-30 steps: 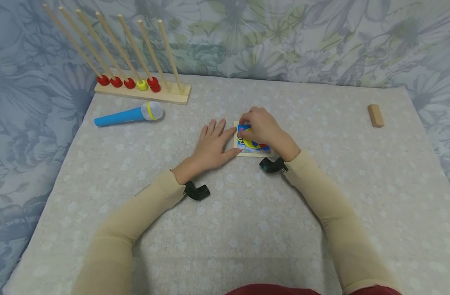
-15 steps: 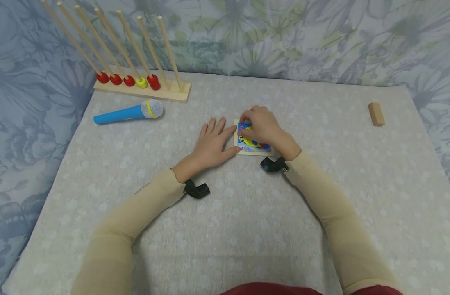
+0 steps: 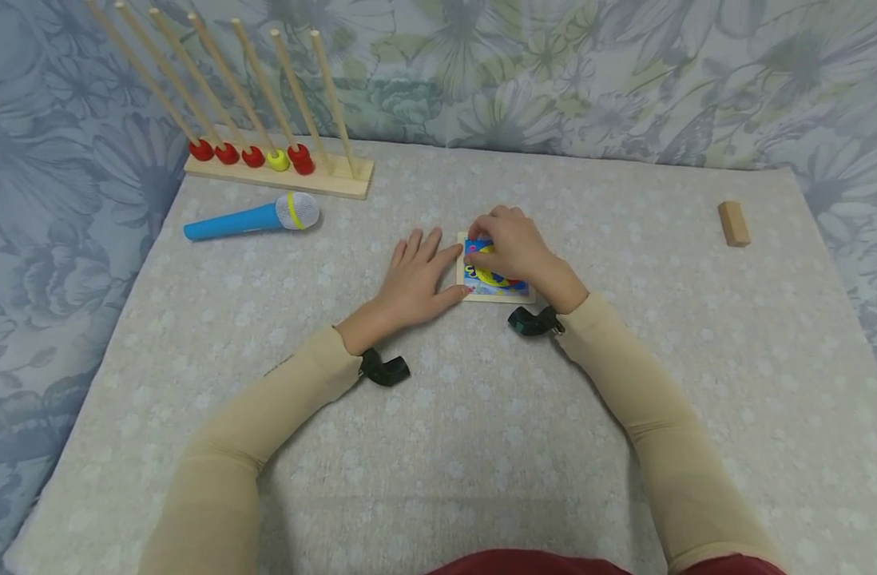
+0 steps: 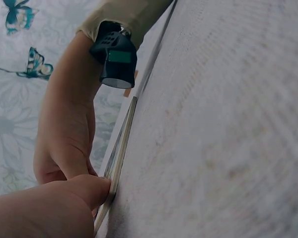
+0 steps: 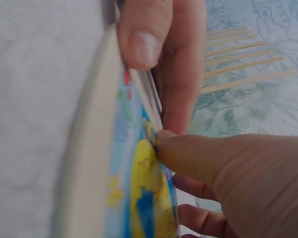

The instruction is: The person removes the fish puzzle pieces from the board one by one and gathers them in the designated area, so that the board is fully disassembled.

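A small wooden-framed picture puzzle (image 3: 498, 291) lies on the table, blue with a yellow shape. My left hand (image 3: 413, 287) rests beside it with fingers spread, thumb and index finger at its left edge. In the right wrist view the left thumb (image 5: 143, 47) sits on the pale frame (image 5: 84, 148). Over the picture, my right hand (image 3: 513, 246) is bent, its thumb and curled fingers pinching at a puzzle piece near the upper left part. The right palm and back cover much of the picture in the head view. Yellow and blue printing (image 5: 149, 198) shows beneath the right thumb.
At the back left stands a wooden peg abacus (image 3: 338, 185) with red and yellow beads. A blue toy microphone (image 3: 237, 223) lies in front of it. A small wooden block (image 3: 733, 224) is at the far right. Floral fabric (image 3: 510, 80) hangs behind the table.
Both hands keep their places at the puzzle, with no clear finger movement. The whole head view shifts very slightly.
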The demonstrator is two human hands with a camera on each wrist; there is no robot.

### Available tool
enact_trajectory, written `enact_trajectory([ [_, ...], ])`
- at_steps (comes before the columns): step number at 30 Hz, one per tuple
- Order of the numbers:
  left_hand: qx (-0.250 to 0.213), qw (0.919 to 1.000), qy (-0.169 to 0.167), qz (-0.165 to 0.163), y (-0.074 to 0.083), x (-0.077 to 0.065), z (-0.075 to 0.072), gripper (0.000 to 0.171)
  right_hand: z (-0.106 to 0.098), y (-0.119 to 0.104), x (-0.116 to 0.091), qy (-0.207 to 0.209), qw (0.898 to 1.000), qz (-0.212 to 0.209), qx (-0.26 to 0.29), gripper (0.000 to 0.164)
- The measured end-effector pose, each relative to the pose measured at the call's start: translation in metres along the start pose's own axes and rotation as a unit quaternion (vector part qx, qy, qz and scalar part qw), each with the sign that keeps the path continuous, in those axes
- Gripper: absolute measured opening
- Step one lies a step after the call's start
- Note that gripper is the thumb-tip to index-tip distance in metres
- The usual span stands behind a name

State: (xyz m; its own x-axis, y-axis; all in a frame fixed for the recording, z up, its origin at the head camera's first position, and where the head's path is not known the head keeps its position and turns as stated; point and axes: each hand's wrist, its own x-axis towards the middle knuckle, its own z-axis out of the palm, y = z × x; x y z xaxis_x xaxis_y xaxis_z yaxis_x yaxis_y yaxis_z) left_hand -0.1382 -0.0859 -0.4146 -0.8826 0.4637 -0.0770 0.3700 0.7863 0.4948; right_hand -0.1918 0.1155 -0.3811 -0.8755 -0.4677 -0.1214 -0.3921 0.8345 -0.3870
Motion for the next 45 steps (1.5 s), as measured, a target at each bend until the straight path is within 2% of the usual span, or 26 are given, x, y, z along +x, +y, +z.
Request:
enact_trajectory([
  [7, 0.0, 1.0, 0.0, 0.0, -0.001, -0.002, 0.0, 0.072, -0.004, -0.004, 0.005, -0.008, 1.0, -0.004, -0.002, 0.038],
  [16, -0.001, 1.0, -0.004, -0.004, -0.002, -0.002, 0.001, 0.072, -0.01, -0.008, 0.01, -0.044, 0.999, 0.014, -0.001, 0.035],
  [30, -0.005, 0.9999, -0.007, -0.006, 0.002, -0.002, -0.002, 0.072, -0.011, -0.008, 0.009, -0.022, 0.999, 0.016, -0.032, 0.04],
  [40, -0.002, 0.9999, -0.009, -0.007, 0.001, -0.002, -0.001, 0.072, -0.01, -0.006, 0.012, -0.059, 0.998, 0.031, 0.016, 0.038],
  [45, -0.003, 0.9999, -0.008, -0.008, 0.002, -0.002, -0.003, 0.072, -0.01, -0.004, 0.013, -0.053, 0.998, 0.017, 0.034, 0.037],
])
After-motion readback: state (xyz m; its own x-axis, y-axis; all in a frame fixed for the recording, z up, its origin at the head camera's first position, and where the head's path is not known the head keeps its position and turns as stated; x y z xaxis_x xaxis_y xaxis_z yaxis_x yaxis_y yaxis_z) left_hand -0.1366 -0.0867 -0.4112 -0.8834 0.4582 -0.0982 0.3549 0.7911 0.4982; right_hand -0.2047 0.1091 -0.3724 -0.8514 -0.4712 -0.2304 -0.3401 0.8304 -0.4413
